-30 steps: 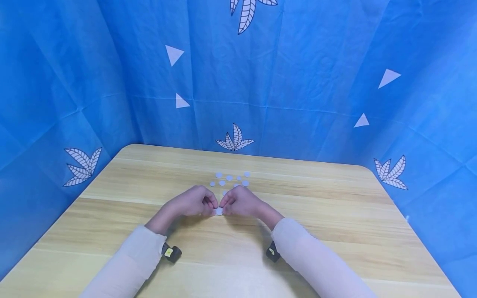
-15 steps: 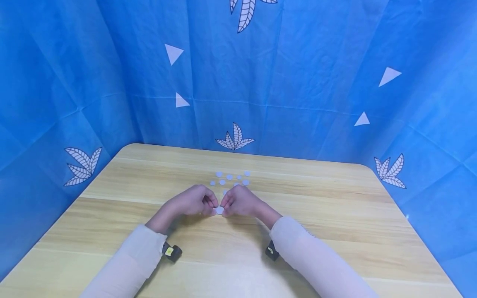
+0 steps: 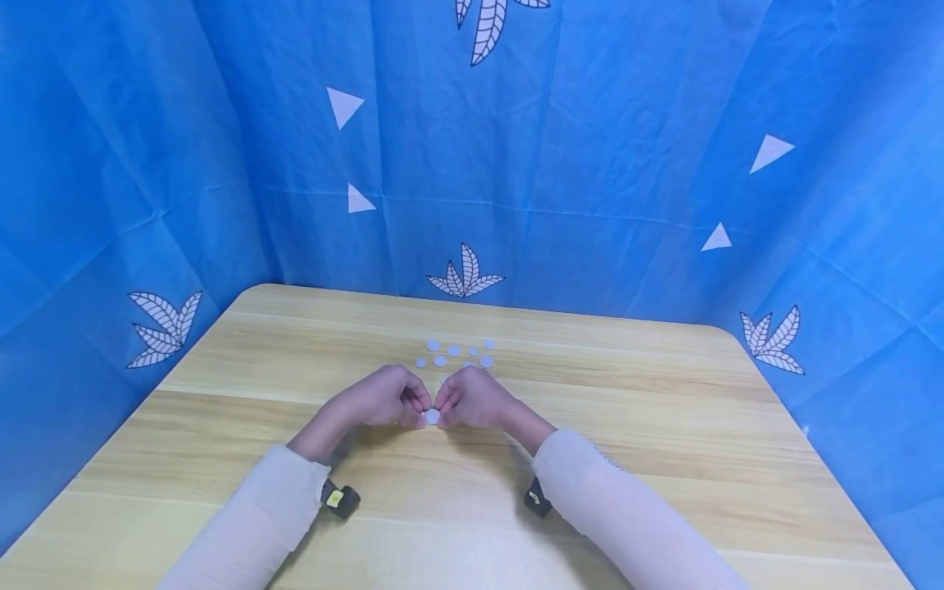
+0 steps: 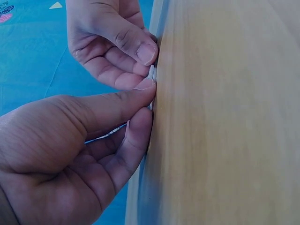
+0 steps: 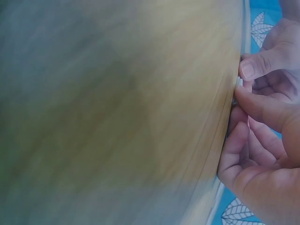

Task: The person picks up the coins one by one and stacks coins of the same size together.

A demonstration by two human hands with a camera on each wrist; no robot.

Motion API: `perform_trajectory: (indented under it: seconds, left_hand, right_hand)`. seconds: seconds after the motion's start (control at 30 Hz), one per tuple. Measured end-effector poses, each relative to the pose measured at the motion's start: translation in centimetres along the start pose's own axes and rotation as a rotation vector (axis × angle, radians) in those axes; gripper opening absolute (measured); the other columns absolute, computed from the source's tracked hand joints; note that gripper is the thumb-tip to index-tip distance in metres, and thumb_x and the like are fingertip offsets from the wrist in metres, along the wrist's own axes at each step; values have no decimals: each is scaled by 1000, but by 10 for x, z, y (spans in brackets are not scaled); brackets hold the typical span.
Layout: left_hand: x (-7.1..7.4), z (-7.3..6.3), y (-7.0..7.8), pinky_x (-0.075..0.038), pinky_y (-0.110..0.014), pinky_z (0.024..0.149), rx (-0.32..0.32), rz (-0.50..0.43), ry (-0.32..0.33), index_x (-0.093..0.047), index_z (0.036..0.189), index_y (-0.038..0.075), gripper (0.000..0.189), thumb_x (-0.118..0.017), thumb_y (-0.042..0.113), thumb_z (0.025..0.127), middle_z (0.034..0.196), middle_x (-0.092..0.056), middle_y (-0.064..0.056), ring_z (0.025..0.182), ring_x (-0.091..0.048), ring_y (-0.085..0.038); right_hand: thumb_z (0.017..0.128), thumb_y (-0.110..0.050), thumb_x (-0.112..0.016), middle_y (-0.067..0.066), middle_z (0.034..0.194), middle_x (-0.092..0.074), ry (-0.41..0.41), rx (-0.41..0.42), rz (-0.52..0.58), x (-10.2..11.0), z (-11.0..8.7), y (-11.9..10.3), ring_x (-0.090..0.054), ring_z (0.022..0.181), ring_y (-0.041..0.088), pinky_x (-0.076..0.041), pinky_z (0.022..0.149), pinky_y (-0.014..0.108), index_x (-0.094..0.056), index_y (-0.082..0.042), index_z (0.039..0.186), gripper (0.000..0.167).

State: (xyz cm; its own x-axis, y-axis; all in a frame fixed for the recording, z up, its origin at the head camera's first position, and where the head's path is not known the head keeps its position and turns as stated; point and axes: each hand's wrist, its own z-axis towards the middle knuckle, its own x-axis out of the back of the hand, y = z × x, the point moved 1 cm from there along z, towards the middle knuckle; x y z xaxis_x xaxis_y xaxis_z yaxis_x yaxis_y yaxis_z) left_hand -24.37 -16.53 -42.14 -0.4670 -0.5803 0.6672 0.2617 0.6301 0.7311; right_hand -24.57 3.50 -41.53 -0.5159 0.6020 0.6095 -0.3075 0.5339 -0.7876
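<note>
Just in front of the loose pieces, a small white round disc (image 3: 433, 417) lies low over the wooden table, between the fingertips of both hands. Its left edge is pinched by the thumb and fingers of my left hand (image 3: 379, 399). From the other side my right hand (image 3: 479, 399) pinches the right edge, and the two hands' fingertips nearly meet behind the disc. Seen edge-on in the left wrist view, the disc (image 4: 152, 71) shows as thin pale layers close at the tabletop. The fingers hide part of its rim in the right wrist view.
Several white discs (image 3: 440, 361) of differing sizes lie flat beyond the hands on the wooden table (image 3: 627, 459); the right hand partly covers the nearest ones. A blue cloth (image 3: 605, 147) with leaf and triangle prints hangs behind and at both sides.
The disc between the fingertips has shifted very slightly, right and then back left. Both hands keep their pinch in nearly the same place, and the loose discs have stayed put.
</note>
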Motion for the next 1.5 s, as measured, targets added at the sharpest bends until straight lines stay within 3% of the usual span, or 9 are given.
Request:
perform_trajectory:
  seconds: [1.0,1.5]
  left_hand:
    - [-1,1,0,-57,-29,76,-1,-1,5,-74,93,8,21,-87,2,77,84,-69,0,80,-65,-15]
    - [-1,-2,2,-56,-31,76,-6,-14,-3,-73,93,7,20,-87,3,78,84,-69,-1,79,-64,-16]
  right_hand:
    - [76,1,-87,2,78,-71,44,-31,-2,-2,3,-3,-67,74,11,-57,70,24,-71,-1,86,19]
    - [80,-4,-85,1,85,-75,-42,-3,38,8,-1,3,-71,81,12,-59,76,26,-74,-3,97,20]
